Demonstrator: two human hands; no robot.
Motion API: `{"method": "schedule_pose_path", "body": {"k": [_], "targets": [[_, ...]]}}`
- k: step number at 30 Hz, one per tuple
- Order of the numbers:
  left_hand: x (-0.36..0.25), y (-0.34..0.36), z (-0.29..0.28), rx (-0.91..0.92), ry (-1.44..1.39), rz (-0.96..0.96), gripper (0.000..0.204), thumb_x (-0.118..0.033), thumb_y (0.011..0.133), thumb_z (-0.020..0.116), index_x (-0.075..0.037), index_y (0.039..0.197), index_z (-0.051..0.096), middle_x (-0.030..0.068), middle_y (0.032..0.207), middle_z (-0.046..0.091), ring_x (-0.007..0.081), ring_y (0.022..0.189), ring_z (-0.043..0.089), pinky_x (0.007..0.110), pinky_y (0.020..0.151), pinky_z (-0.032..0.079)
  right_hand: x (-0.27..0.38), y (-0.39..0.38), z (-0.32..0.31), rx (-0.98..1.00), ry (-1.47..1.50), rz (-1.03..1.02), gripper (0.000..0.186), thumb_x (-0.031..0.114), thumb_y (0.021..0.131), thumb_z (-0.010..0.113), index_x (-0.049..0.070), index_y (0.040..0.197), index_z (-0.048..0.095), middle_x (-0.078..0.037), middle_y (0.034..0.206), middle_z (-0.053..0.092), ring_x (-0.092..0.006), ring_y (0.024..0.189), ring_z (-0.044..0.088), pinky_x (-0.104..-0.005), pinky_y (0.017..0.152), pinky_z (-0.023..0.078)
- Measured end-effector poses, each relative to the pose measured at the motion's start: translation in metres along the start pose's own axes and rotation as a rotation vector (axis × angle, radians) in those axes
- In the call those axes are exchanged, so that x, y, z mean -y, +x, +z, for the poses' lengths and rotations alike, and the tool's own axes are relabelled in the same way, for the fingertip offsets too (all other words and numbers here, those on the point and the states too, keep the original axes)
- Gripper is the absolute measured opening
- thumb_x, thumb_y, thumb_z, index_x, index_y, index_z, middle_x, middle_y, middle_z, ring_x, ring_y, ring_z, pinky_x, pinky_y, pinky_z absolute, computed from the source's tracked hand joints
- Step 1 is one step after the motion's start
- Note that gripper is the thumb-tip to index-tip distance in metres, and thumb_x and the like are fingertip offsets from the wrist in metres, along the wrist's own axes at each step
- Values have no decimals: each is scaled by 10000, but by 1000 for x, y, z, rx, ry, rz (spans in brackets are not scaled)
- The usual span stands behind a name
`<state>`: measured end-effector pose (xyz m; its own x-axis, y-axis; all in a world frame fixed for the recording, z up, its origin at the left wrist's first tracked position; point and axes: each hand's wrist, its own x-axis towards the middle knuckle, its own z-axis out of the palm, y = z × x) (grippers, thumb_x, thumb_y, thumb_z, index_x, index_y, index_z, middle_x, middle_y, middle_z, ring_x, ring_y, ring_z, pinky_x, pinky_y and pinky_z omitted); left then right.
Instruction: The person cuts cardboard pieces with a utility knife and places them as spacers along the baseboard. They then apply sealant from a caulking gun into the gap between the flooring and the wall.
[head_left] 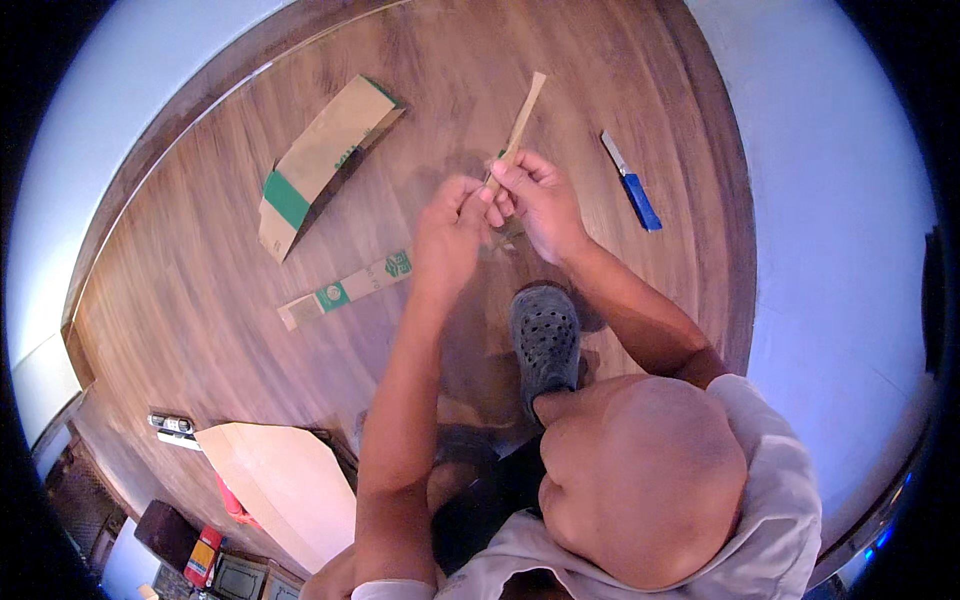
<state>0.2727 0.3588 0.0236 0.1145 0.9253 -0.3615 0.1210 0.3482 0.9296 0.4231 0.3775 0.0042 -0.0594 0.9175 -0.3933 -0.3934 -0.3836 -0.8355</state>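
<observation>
Okay, my right hand (545, 205) has a narrow grip on the thin cardboard strip (520, 125), thumb on top. My left hand (448, 235) pinches its near end, fingertips almost meeting the right's; undersides hidden. Strip sits above the floor (455, 60), far end free, pointing away from me. Main risk I see: it creases or tears if the two grips twist or pull unevenly, since it's narrow and unsupported beyond the right thumb. Just below the hands, the grey clog (545, 340); a dropped strip could land under it. Right side: blue-handled knife (637, 197), blade exposed. A blind sideways reach could cut me. Left side: flat printed strip (350, 288) near my left forearm, easily swept by the elbow. Beyond it, the folded cardboard (328, 145), well apart from both hands.
</observation>
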Motion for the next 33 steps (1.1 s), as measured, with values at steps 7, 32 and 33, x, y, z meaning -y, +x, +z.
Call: {"method": "schedule_pose_path", "body": {"k": [7,32,33], "targets": [[-15,10,-19,125,-73,4,152,-180,1056,596,-52,997,653,5,755,658,80,599,541,259,543,419,28,2,4,-6,-97,-86,247,262,998,723,60,875,652,-21,732,635,-98,627,576,-248,583,435],[-176,2,-4,43,-80,895,239,-64,971,631,-72,1188,731,132,1022,732,275,890,692,377,815,531,239,-91,67,-68,-630,-734,676,65,904,807,73,1490,469,-163,1181,719,-181,946,709,-313,786,593],[-175,5,-3,41,-49,897,237,-63,968,635,-74,1183,735,133,1029,731,282,895,693,377,819,532,243,-89,55,-65,-815,-736,581,83,893,821,66,1404,545,-141,1153,730,-172,941,712,-310,787,593]]}}
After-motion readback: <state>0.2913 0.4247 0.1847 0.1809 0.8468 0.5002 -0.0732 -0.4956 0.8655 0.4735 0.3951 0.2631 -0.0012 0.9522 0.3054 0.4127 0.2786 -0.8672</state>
